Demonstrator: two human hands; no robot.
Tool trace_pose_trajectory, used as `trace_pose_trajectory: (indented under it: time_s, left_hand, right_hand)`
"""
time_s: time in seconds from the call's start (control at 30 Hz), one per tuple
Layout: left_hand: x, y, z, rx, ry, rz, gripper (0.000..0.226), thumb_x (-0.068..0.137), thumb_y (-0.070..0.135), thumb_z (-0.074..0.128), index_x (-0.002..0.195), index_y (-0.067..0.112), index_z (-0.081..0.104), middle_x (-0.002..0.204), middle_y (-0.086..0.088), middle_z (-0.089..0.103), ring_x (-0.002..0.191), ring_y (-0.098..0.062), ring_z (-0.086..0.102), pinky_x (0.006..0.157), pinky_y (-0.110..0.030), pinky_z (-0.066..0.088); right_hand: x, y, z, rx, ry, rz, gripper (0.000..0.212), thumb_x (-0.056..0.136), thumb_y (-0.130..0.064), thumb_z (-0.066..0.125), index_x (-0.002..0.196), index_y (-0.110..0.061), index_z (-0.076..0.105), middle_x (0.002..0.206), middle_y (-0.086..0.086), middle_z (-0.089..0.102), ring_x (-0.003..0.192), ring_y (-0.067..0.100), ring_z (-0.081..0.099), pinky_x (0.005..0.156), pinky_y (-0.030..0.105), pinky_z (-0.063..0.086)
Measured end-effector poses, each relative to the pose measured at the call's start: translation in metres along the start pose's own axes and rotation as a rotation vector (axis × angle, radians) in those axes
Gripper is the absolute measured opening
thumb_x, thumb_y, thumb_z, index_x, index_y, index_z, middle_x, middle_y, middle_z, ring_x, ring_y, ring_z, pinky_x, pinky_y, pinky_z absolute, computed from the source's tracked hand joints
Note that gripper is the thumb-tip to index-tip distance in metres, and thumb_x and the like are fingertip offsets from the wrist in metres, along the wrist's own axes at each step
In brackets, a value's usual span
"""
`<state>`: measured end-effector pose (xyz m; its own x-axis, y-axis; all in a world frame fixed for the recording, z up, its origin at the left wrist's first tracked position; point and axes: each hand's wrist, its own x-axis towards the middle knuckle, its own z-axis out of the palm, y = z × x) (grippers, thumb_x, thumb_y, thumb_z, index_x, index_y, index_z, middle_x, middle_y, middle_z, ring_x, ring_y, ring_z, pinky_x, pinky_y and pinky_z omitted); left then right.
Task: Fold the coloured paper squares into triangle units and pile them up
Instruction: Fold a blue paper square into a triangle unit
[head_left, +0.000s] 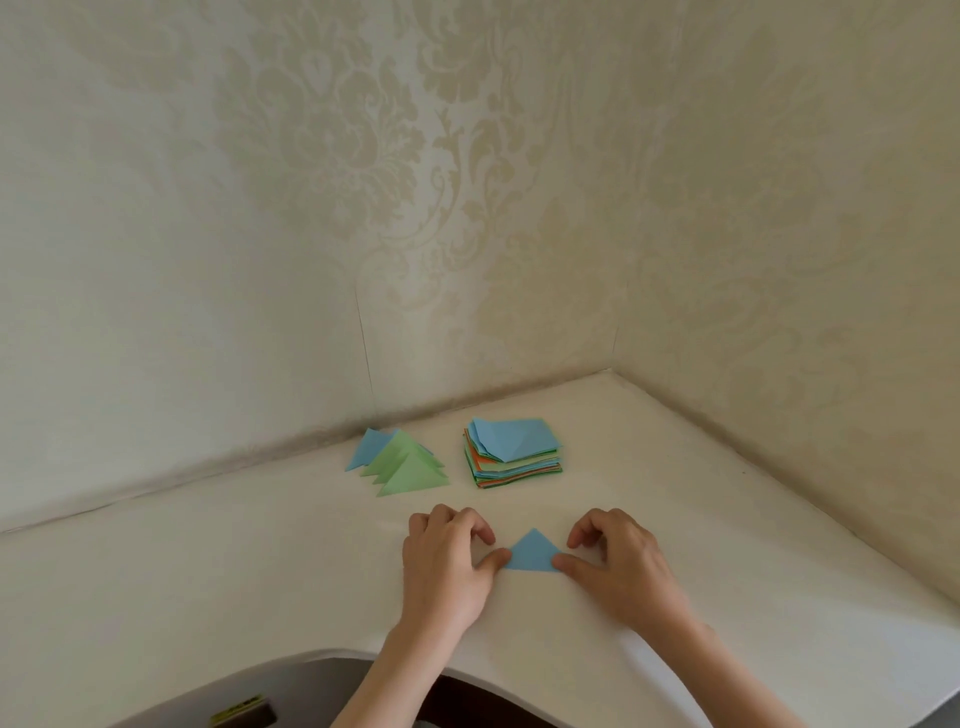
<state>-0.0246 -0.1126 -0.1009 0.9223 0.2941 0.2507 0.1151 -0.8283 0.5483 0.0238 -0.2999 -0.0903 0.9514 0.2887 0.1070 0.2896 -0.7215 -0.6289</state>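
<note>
Both grips narrow, pinching. My left hand (447, 561) has its thumb tip on the left corner of the small blue folded paper triangle (532, 552), fingers curled just above it. My right hand (618, 566) has its thumb on the right corner, fingers curled likewise. The triangle lies flat on the matte off-white counter (208, 597), apex pointing away from me toward the wall, long edge running left-right nearest me. Paper looks thin and smooth, creases crisp.

Further back, left of centre: a fanned pile of folded triangles (402, 465), light green ones overlapping, one blue at the back left, tips pointing away. Just right of it, apart from it: a stack of flat paper squares (511, 460), blue sheet on top, green and orange edges below, slightly skewed. Behind both, cream damask-patterned wallpaper (363, 208), textured, meeting in a corner.
</note>
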Motion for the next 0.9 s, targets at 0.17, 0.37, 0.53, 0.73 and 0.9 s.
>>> trace_pose_trajectory:
  time_s: [0.17,0.37,0.53,0.73,0.9]
  left_hand:
    - [-0.001,-0.004,-0.003,-0.073,-0.009,0.028,0.013,0.08,0.034,0.072,0.089,0.028,0.065,0.091,0.015,0.049,0.092,-0.011,0.039,0.077,-0.019,0.032]
    - [-0.012,0.021,0.008,0.012,0.013,0.144,0.022,0.09,0.006,0.053,0.108,0.017,0.06,0.104,0.003,0.05,0.1,-0.016,0.046,0.078,-0.021,0.037]
    - [-0.012,0.041,0.013,0.06,0.003,0.112,0.026,0.09,0.025,0.062,0.113,0.015,0.055,0.107,-0.003,0.051,0.098,-0.02,0.047,0.079,-0.028,0.041]
    - [0.001,0.035,0.006,-0.112,-0.128,0.015,0.027,0.086,0.019,0.067,0.111,0.022,0.056,0.099,0.007,0.058,0.086,-0.01,0.055,0.07,-0.016,0.04]
    - [0.017,0.008,-0.016,-0.231,0.056,-0.058,0.011,0.086,0.018,0.067,0.095,0.024,0.064,0.081,0.013,0.063,0.072,-0.008,0.059,0.063,-0.018,0.038]
  right_hand:
    - [0.0,0.006,-0.005,0.041,-0.025,0.008,0.022,0.074,-0.024,0.077,0.075,-0.031,0.056,0.082,-0.007,0.056,0.069,0.004,0.047,0.065,0.009,0.037]
    - [-0.002,0.009,0.002,0.049,0.009,-0.012,0.026,0.074,-0.02,0.078,0.069,-0.033,0.055,0.079,-0.005,0.053,0.069,0.006,0.048,0.064,0.008,0.036]
    - [-0.002,0.007,0.004,0.028,0.009,-0.023,0.026,0.077,-0.021,0.075,0.069,-0.034,0.054,0.081,-0.007,0.051,0.069,0.006,0.047,0.063,0.008,0.036]
    - [0.002,0.0,-0.005,-0.036,-0.052,-0.024,0.022,0.075,-0.025,0.076,0.07,-0.033,0.056,0.079,-0.01,0.052,0.067,0.004,0.048,0.057,0.012,0.035]
    - [0.036,-0.023,-0.008,0.013,0.11,-0.103,0.007,0.081,-0.027,0.071,0.083,-0.029,0.065,0.084,-0.013,0.063,0.07,0.001,0.055,0.064,0.013,0.041]
